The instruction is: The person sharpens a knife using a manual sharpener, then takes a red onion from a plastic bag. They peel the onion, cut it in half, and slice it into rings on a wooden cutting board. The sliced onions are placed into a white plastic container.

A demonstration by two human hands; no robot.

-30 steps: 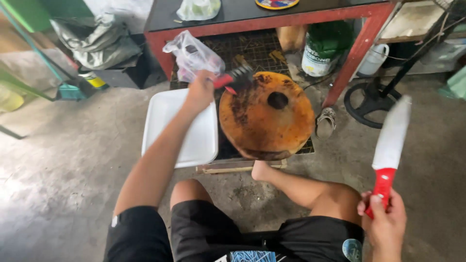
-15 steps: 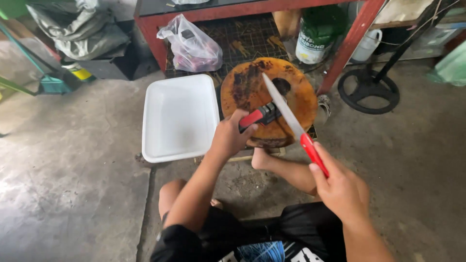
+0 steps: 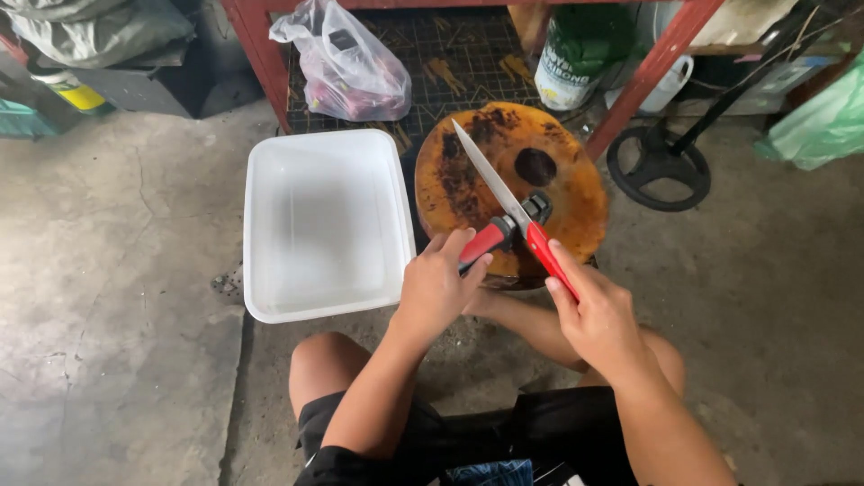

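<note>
Now the knife (image 3: 504,193) lies across the small sharpener (image 3: 508,229), its blade slanting up over the round wooden board (image 3: 558,171); a second ago it was held high and off to the side, well apart from the board, so blade and sharpener have only just met. The right hand (image 3: 598,319) is wrapped tight around the red knife handle, while the left hand (image 3: 436,288) clamps the sharpener's red grip against the board. One knife, one sharpener, one board. Just beside the board sits one white tray (image 3: 324,301), and behind it one plastic bag (image 3: 346,63).
</note>
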